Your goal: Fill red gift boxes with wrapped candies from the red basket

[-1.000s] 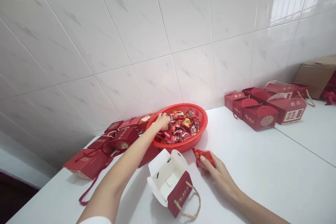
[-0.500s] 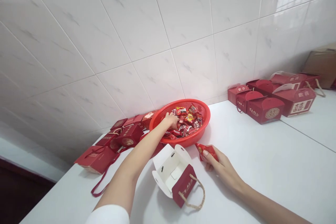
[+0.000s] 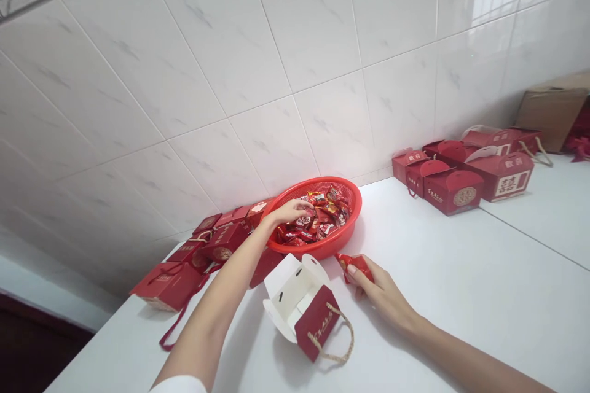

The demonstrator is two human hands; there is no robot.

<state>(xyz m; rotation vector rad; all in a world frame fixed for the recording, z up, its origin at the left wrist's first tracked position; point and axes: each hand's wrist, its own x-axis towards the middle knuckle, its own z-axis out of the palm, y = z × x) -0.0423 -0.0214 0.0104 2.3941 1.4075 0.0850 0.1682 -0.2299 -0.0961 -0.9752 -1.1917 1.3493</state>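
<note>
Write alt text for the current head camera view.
A person's left hand is in a red basket of small wrapped sweets; the right hand holds a red packet. In front, on a white table, stands an open box; more red boxes stand either side.

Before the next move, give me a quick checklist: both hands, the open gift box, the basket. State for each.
1. Open gift box, flaps spread: ok.
2. Twine handle outside the box opening: ok.
3. Right hand gripping the red wrapped packet: ok. 
4. Left hand out of the red plastic basket: not ok, it is over the wrapped candies inside.
5. Left-hand grip on a candy: cannot tell, the fingers hide it.
6. Candies available in the basket: ok.
</note>
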